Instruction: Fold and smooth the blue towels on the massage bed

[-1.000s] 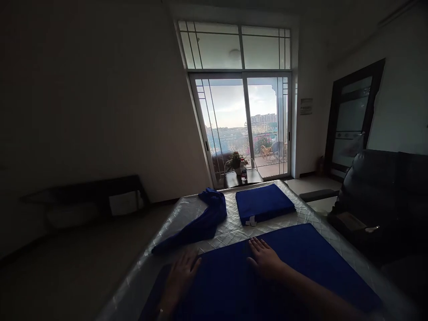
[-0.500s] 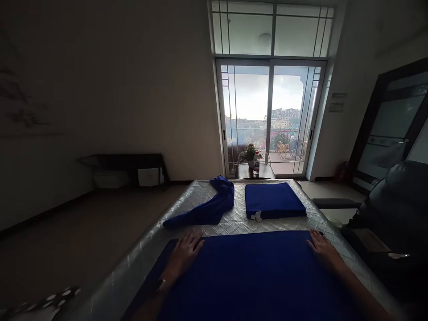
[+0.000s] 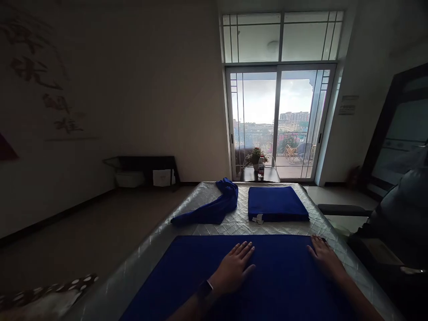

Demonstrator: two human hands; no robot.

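Observation:
A dark blue cloth lies spread flat on the quilted, silvery mattress cover in front of me. My left hand rests palm down on the middle of this cloth, fingers stretched out, a dark band round the wrist. At the cloth's far right corner lies my right hand, flat with its fingers extended. Beyond the spread cloth sits a neatly folded blue cloth with white tags at its near edge. Left of that stack, a crumpled blue cloth trails toward the bed's left side.
A small table with a potted plant and a bottle stands beyond the bed, before glass sliding doors. On the right is a dark armchair. A low dark shelf stands along the left wall.
My left hand has slid right, from the cloth's far left corner to its middle. My right hand stays at the far right corner. The view has turned slightly left.

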